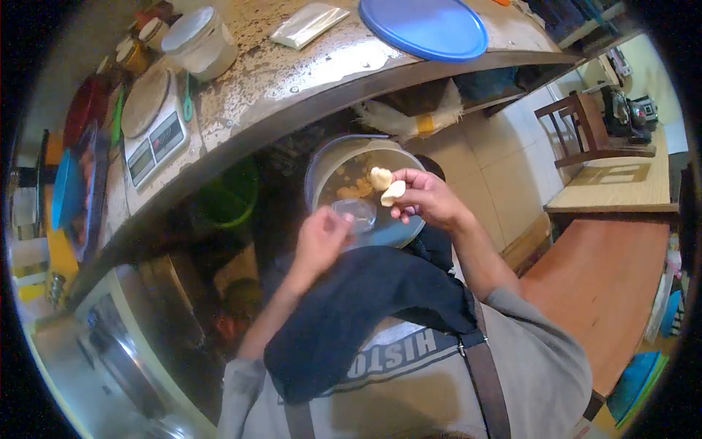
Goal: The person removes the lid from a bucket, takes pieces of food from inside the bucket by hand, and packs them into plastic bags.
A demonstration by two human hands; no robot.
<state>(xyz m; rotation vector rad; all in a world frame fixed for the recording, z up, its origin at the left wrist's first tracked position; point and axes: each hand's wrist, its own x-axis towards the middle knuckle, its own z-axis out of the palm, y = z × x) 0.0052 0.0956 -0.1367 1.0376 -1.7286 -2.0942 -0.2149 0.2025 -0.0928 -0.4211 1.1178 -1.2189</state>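
Observation:
My right hand (431, 196) pinches several pale, curved, chip-like pieces (393, 192) between thumb and fingers, above a round bucket (316, 172). In my left hand (319, 238), which is a little blurred, is a small see-through plastic pouch or cup (358, 214); I cannot tell which. The two hands are close but apart. More yellowish pieces (355, 192) lie inside the bucket, partly hidden behind the hands and the plastic.
A worn worktop (256, 95) runs across the top, bearing a digital scale (155, 146), a lidded tub (201, 44), a stack of plastic bags (308, 24) and a blue lid (424, 25). Black cloth (365, 293) covers my lap. A wooden bench (599, 285) and chair (592, 128) stand at right.

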